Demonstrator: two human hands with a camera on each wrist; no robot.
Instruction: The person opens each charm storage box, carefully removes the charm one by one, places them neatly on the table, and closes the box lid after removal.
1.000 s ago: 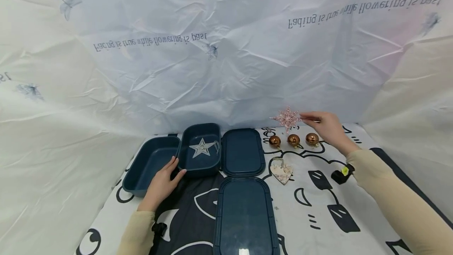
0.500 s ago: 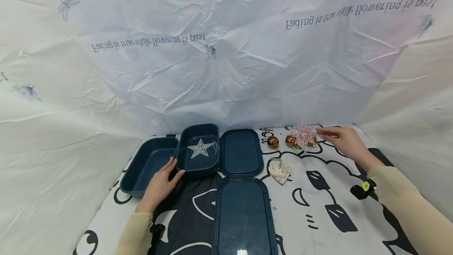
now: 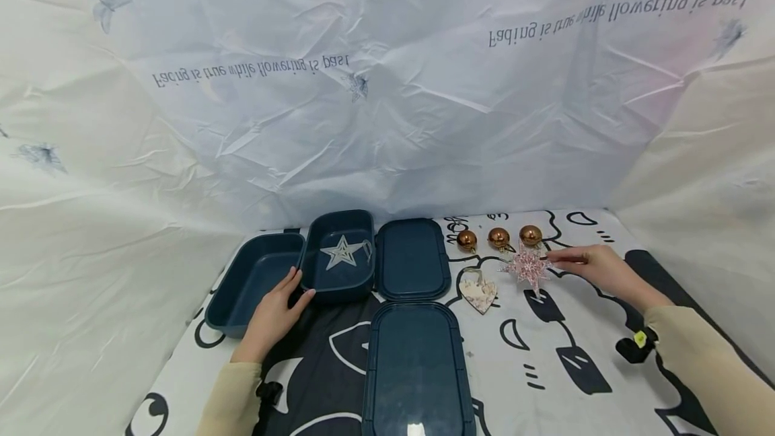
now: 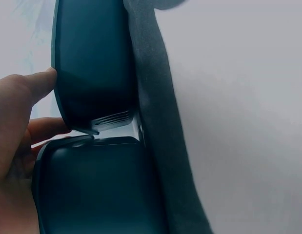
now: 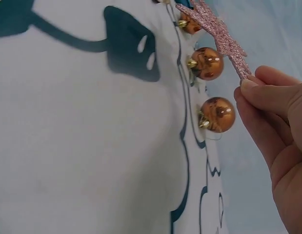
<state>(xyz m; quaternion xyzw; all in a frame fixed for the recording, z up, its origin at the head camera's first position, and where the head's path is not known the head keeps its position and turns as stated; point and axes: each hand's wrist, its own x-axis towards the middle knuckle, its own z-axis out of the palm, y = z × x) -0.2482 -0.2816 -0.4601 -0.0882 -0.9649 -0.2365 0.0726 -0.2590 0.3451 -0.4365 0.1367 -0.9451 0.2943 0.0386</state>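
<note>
My right hand (image 3: 596,271) pinches one point of a pink glittery star ornament (image 3: 525,266) between thumb and fingers. In the head view the star overlaps the table just in front of the brown bauble (image 3: 531,235) at the right end of a row of three. The right wrist view shows the pink star (image 5: 221,34) almost edge-on. My left hand (image 3: 275,315) rests with extended fingers at the rims of two dark blue bins. Its thumb touches the right bin (image 4: 94,58); its other fingers reach the gap beside the left bin (image 4: 97,187). A silver star (image 3: 342,252) lies inside the right bin.
Two dark blue lids (image 3: 414,258) lie right of the bins, one in front of the other. A heart-shaped ornament (image 3: 479,293) lies between the lids and the pink star. Behind the patterned tablecloth (image 3: 514,395) hangs a white printed sheet (image 3: 412,120).
The right hand has carried the pink star from behind the baubles, over them, to the front, moving right and nearer. The star has turned in the fingers. The left hand stays at the bins.
</note>
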